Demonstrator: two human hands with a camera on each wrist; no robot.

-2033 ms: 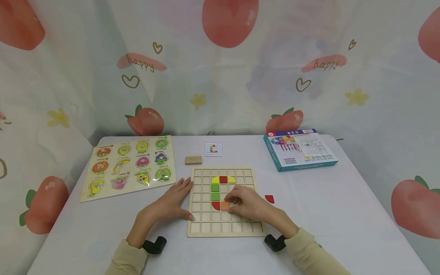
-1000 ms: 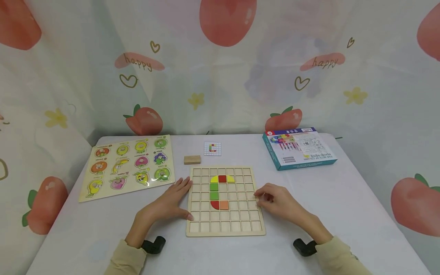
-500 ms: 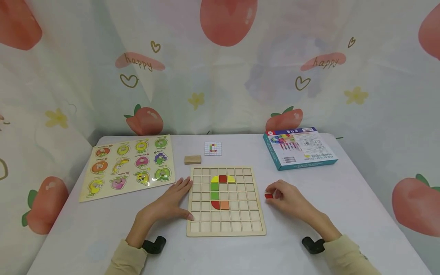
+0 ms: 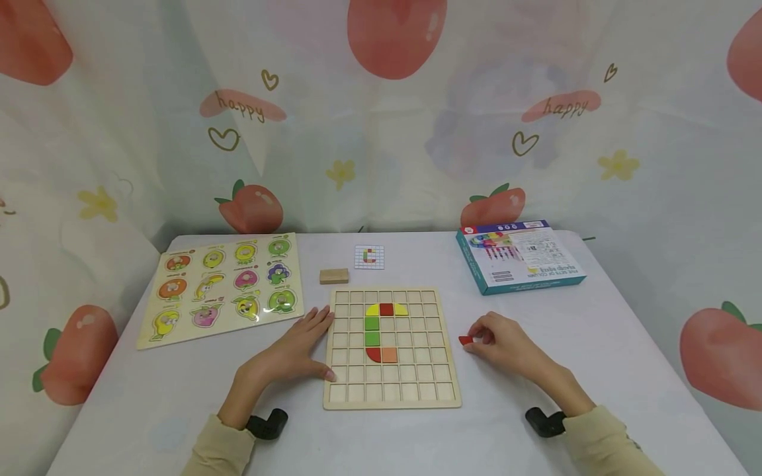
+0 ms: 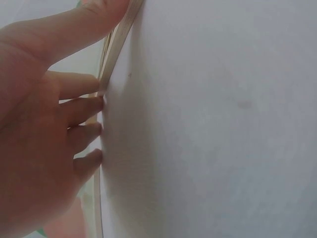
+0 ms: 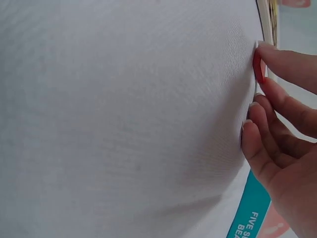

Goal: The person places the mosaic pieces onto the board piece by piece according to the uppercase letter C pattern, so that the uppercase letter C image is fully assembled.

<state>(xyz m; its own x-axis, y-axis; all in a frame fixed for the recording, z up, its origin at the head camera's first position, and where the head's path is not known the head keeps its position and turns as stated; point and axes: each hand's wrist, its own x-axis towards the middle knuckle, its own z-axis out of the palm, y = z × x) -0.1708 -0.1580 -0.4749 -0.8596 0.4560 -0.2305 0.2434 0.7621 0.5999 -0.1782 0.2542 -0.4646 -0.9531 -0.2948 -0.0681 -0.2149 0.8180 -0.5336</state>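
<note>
A wooden grid board (image 4: 417, 393) lies at the middle of the table. In it several coloured tiles form a C: yellow corners, a red square, green squares (image 4: 372, 338), a red quarter-round and an orange square (image 4: 389, 355). My left hand (image 4: 292, 354) rests along the board's left edge, fingers straight and spread, thumb on the rim. To the right of the board, my right hand (image 4: 503, 340) pinches a red rounded tile (image 4: 465, 340) between thumb and index finger. In the right wrist view this red tile (image 6: 258, 67) stands edge-on at the fingertips, close to the tabletop.
Behind the board lie a small pattern card (image 4: 369, 257) with a C and a wooden block (image 4: 334, 276). A fruit puzzle board (image 4: 223, 287) is at the left. A teal-edged box (image 4: 520, 258) sits at the back right.
My right hand has left the orange tile on the board, moved right to the table and taken hold of the red tile lying there. My left hand has stayed at the board's edge.
</note>
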